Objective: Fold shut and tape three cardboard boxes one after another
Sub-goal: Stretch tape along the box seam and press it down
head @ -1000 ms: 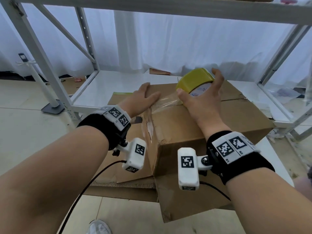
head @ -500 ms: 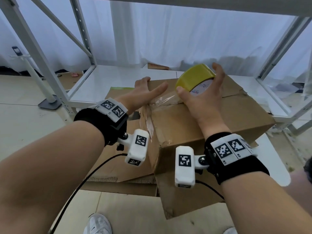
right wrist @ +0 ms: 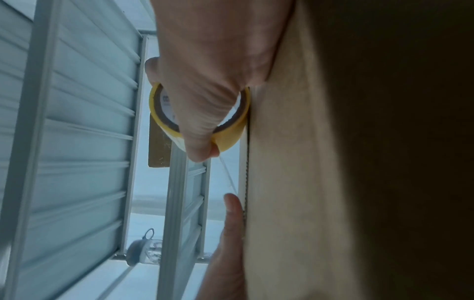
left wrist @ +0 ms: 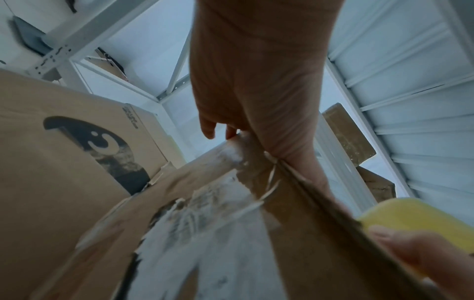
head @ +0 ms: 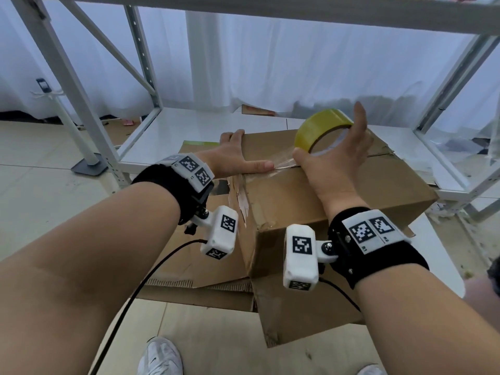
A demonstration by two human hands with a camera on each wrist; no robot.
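Observation:
A brown cardboard box (head: 311, 196) with its top flaps folded down lies in front of me. My right hand (head: 335, 161) grips a yellow roll of tape (head: 320, 128) over the box's top seam, thumb at the roll's near rim, fingers around its far side. A strip of clear tape (head: 284, 165) runs from the roll leftward to my left hand (head: 235, 158). That hand lies flat on the box's left end, its thumb pressing the tape down. In the right wrist view the tape roll (right wrist: 231, 134) sits against the cardboard box (right wrist: 295, 182). The left wrist view shows the box's torn side (left wrist: 205, 223).
A white metal rack (head: 89, 125) stands around and behind the box, its low shelf (head: 189, 131) just beyond. Flattened cardboard (head: 194, 280) lies under the box on the left. A printed cardboard box (left wrist: 64, 152) stands beside my left hand. My white shoe (head: 159, 358) is below.
My right hand has drawn the roll further right along the seam, lengthening the tape strip. My left thumb has stretched out along the tape while the fingers moved to the box's far edge.

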